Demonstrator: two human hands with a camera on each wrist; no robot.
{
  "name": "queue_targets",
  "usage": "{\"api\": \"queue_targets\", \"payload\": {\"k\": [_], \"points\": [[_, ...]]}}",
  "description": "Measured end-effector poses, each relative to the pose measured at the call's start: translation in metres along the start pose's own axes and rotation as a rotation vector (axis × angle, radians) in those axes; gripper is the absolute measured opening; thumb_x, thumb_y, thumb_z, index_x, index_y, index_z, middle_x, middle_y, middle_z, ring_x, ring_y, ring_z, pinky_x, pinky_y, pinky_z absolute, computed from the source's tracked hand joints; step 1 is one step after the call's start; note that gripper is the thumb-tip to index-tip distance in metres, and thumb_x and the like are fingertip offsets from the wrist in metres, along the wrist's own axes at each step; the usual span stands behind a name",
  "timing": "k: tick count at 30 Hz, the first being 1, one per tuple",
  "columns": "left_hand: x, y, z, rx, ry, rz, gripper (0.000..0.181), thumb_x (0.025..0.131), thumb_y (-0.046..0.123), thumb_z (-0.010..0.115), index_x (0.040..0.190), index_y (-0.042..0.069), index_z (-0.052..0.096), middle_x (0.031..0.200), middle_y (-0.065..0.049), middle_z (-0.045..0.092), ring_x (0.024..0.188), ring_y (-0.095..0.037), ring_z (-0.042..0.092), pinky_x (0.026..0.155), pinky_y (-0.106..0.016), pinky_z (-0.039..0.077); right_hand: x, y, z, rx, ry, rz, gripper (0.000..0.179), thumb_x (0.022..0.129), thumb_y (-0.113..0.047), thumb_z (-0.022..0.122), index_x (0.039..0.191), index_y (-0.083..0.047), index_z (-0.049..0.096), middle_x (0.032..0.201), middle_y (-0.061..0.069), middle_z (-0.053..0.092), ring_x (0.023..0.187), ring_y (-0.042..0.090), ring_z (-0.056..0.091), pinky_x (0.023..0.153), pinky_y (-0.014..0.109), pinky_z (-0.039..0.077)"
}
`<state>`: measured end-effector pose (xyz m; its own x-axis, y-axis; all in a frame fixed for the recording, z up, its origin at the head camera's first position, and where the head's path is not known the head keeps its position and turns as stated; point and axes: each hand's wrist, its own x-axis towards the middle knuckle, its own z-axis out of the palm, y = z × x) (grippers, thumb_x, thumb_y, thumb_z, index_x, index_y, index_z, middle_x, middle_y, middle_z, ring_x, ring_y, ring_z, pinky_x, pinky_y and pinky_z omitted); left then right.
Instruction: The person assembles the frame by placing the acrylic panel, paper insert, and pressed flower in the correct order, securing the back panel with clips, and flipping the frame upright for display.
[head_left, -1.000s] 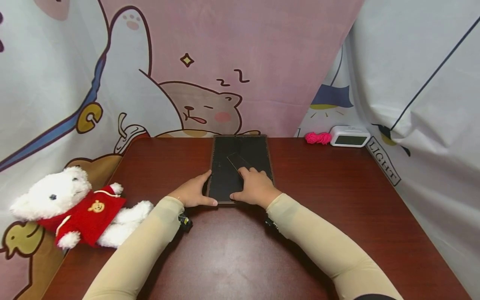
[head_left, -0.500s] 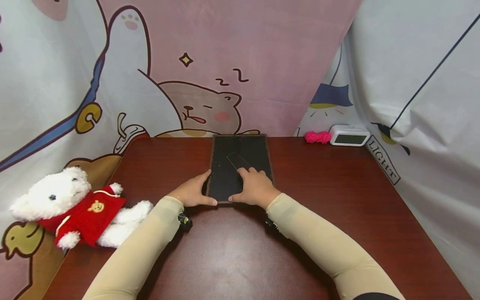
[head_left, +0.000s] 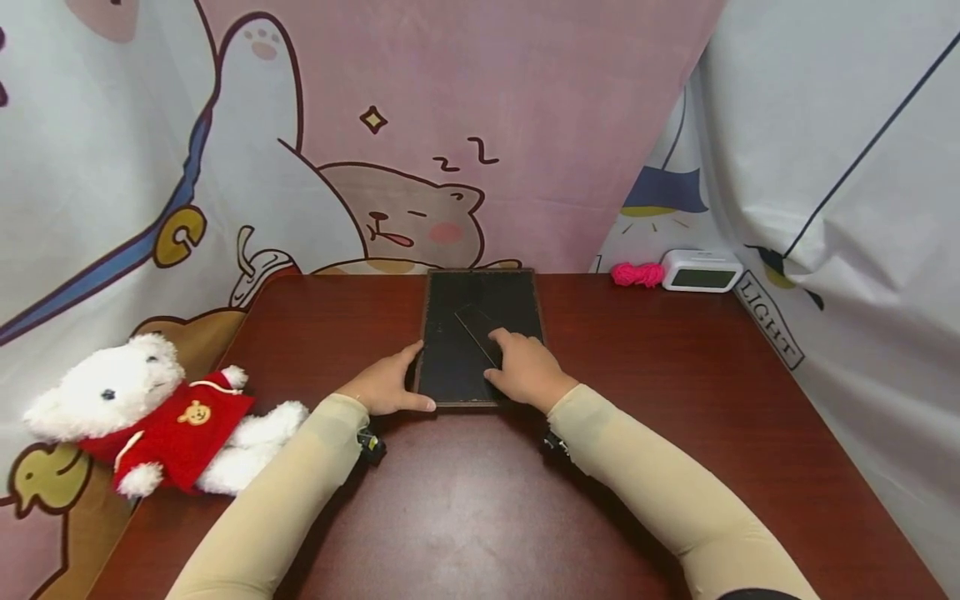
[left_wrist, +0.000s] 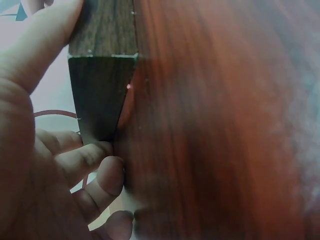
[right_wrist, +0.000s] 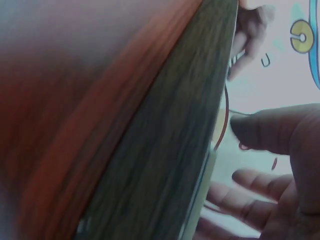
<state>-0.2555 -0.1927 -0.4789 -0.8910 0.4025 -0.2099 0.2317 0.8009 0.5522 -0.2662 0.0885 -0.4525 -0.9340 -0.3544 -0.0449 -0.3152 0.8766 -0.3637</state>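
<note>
A flat black box (head_left: 453, 367) with wood-grain sides lies near the back edge of the table, its side face (right_wrist: 160, 135) close up in the right wrist view. On its top rests a thin dark rectangular piece (head_left: 477, 323), set at a slant. My left hand (head_left: 386, 385) grips the box's front left corner, thumb along the front and fingers curled at the left side, as the left wrist view shows. My right hand (head_left: 531, 371) is over the right part of the box, thumb and fingers spread apart, fingertips right at the slanted piece, whose lower end the hand hides.
A white plush bear (head_left: 161, 417) in a red hoodie lies at the left of the brown table (head_left: 675, 400). A bundle of pink yarn (head_left: 637, 275) and a white digital clock (head_left: 702, 272) stand at the back right. Printed cloth (head_left: 525, 125) hangs behind and at both sides.
My right hand has shifted right, its thumb leaving the box's front edge and uncovering more of the slanted piece. The left hand and the box have stayed in place.
</note>
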Motion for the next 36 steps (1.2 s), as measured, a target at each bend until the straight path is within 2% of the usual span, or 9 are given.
{"api": "queue_targets", "payload": {"k": [3,5,8,12,17,25,31,36], "points": [[0.001,-0.001,0.001,-0.001,0.005,-0.001,0.124,0.082,0.056,0.086,0.170,0.007,0.014,0.169,-0.022,0.033,0.151,-0.040,0.041,0.120,-0.058,0.038,0.000,0.013,-0.005,0.028,-0.002,-0.035,0.059,0.099,-0.019,0.071,0.153,-0.010,0.051,0.141,0.017,0.065,0.128,0.036,0.064,0.108,0.052,0.052],[0.002,-0.002,0.002,0.003,0.007,-0.008,0.123,0.082,0.057,0.086,0.169,0.007,0.015,0.168,-0.022,0.035,0.150,-0.040,0.043,0.119,-0.057,0.039,0.001,0.022,-0.009,0.038,-0.010,-0.039,0.058,0.097,-0.015,0.071,0.152,-0.010,0.052,0.141,0.018,0.064,0.130,0.035,0.063,0.109,0.052,0.051],[0.002,-0.002,0.002,0.004,0.013,-0.013,0.122,0.082,0.058,0.086,0.168,0.008,0.016,0.165,-0.023,0.039,0.148,-0.040,0.046,0.118,-0.057,0.041,0.000,0.035,-0.013,0.042,-0.009,0.002,0.062,0.095,-0.022,0.076,0.152,-0.011,0.053,0.144,0.019,0.060,0.133,0.039,0.058,0.112,0.055,0.048],[0.001,-0.001,0.002,0.001,0.024,-0.005,0.120,0.082,0.058,0.087,0.166,0.006,0.019,0.161,-0.026,0.045,0.144,-0.040,0.051,0.116,-0.056,0.043,-0.002,0.050,-0.017,0.059,-0.001,0.085,0.078,0.090,-0.037,0.083,0.154,-0.008,0.049,0.146,0.024,0.055,0.133,0.045,0.055,0.111,0.060,0.047],[0.000,0.000,0.003,-0.007,0.033,-0.006,0.117,0.081,0.056,0.088,0.164,0.006,0.022,0.159,-0.026,0.047,0.142,-0.040,0.052,0.117,-0.055,0.043,-0.004,0.066,-0.016,0.129,-0.035,0.140,0.093,0.088,-0.044,0.083,0.159,-0.002,0.040,0.153,0.027,0.049,0.139,0.044,0.052,0.114,0.061,0.044],[0.000,0.000,0.002,-0.018,0.034,-0.004,0.113,0.081,0.053,0.089,0.161,0.006,0.025,0.157,-0.027,0.049,0.141,-0.040,0.054,0.115,-0.056,0.044,-0.009,0.078,-0.018,0.253,-0.062,0.145,0.091,0.089,-0.037,0.084,0.160,-0.003,0.038,0.155,0.025,0.052,0.143,0.041,0.051,0.118,0.058,0.041],[-0.002,0.003,0.001,-0.018,0.027,0.003,0.111,0.081,0.053,0.089,0.161,0.006,0.027,0.157,-0.026,0.049,0.141,-0.040,0.053,0.115,-0.056,0.044,-0.012,0.080,-0.018,0.272,-0.086,0.158,0.088,0.091,-0.035,0.083,0.159,-0.002,0.038,0.156,0.024,0.051,0.144,0.041,0.050,0.118,0.057,0.041],[0.000,0.002,0.000,0.002,0.007,0.008,0.112,0.082,0.054,0.088,0.163,0.006,0.027,0.162,-0.022,0.045,0.144,-0.038,0.051,0.116,-0.055,0.043,-0.014,0.080,-0.016,0.268,-0.060,0.161,0.086,0.091,-0.035,0.083,0.158,-0.001,0.041,0.153,0.025,0.055,0.141,0.041,0.053,0.117,0.057,0.042]]}}
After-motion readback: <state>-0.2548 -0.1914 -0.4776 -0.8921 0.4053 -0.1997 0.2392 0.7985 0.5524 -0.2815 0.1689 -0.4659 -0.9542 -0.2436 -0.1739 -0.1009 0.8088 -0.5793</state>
